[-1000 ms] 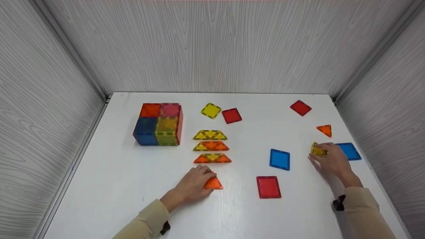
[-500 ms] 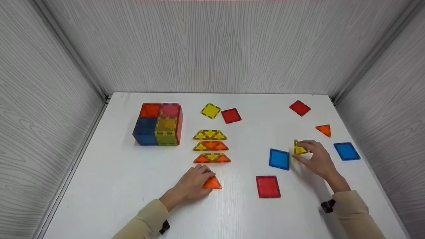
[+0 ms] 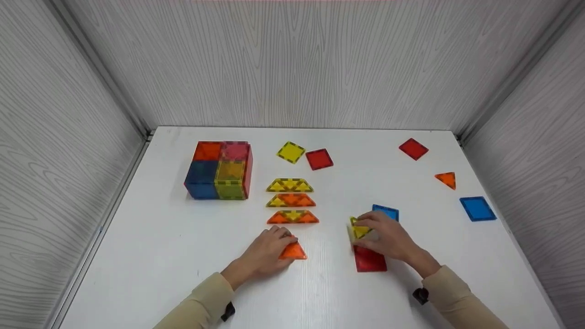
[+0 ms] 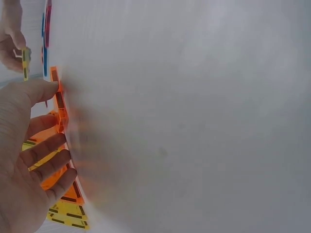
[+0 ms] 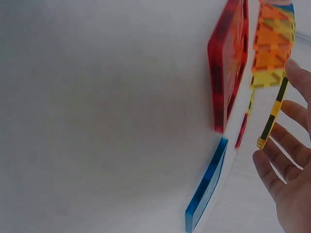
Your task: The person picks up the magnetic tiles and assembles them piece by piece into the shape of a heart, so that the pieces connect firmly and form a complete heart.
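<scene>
Low on the table, my left hand (image 3: 264,253) pinches an orange triangular magnetic tile (image 3: 295,252) between thumb and fingers; the fingers cover part of it. In the left wrist view the thumb presses the edge of the orange tile (image 4: 59,99). My right hand (image 3: 388,236) holds a yellow triangular magnetic tile (image 3: 360,230) above the table, pinched at its edges, as the yellow tile (image 5: 273,114) in the right wrist view also shows. Beneath that hand lie a red square tile (image 3: 371,262) and a blue square tile (image 3: 388,212), both partly hidden.
Three trapezoids of joined triangles, a yellow one (image 3: 289,185), a mixed one (image 3: 292,200) and an orange-yellow one (image 3: 293,217), lie mid-table. A multicoloured tile block (image 3: 218,171) stands left. Loose at right are an orange triangle (image 3: 447,180) and a blue square (image 3: 478,209).
My right hand has carried the yellow triangular tile leftward from beside the far-right blue square, past the nearer blue square, to over the red one. My left hand has stayed put on the orange tile.
</scene>
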A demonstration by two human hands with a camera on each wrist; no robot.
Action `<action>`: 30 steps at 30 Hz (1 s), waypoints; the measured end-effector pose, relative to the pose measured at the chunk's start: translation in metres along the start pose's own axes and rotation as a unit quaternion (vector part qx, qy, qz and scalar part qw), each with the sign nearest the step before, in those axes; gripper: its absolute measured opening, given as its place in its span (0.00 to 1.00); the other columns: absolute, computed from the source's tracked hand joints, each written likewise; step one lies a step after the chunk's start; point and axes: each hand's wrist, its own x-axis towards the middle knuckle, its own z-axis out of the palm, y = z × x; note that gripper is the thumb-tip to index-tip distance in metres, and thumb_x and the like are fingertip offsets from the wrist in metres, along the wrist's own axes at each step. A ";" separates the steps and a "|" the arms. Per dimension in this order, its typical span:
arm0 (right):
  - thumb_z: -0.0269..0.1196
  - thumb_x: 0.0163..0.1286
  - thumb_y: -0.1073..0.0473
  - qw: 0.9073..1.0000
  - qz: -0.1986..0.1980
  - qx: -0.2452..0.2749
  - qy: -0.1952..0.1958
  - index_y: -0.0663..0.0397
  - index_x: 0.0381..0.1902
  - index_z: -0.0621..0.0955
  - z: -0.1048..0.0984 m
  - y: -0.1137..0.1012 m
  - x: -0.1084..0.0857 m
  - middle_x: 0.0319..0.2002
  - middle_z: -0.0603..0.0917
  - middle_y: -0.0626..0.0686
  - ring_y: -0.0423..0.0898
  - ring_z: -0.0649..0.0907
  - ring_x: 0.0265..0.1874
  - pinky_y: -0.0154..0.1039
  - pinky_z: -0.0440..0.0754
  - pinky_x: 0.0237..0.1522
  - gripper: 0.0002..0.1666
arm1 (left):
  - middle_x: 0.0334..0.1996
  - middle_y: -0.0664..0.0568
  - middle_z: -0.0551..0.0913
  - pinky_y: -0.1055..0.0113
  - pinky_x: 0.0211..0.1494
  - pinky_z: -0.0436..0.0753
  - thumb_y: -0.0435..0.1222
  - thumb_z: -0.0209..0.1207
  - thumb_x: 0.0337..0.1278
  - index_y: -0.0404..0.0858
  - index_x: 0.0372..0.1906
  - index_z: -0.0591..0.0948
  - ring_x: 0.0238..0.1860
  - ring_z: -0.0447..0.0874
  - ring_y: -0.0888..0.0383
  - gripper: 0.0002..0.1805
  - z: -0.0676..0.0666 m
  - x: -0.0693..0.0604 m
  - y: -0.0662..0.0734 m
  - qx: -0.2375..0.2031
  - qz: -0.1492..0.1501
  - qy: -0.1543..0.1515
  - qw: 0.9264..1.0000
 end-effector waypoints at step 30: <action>0.74 0.69 0.47 0.980 -0.111 -0.015 -0.164 0.45 0.60 0.87 0.046 -0.054 0.049 0.57 0.86 0.51 0.46 0.83 0.53 0.38 0.88 0.54 0.24 | 0.61 0.51 0.83 0.53 0.69 0.80 0.52 0.63 0.72 0.46 0.66 0.82 0.62 0.77 0.51 0.25 0.002 0.014 0.014 0.009 0.005 -0.013 1.000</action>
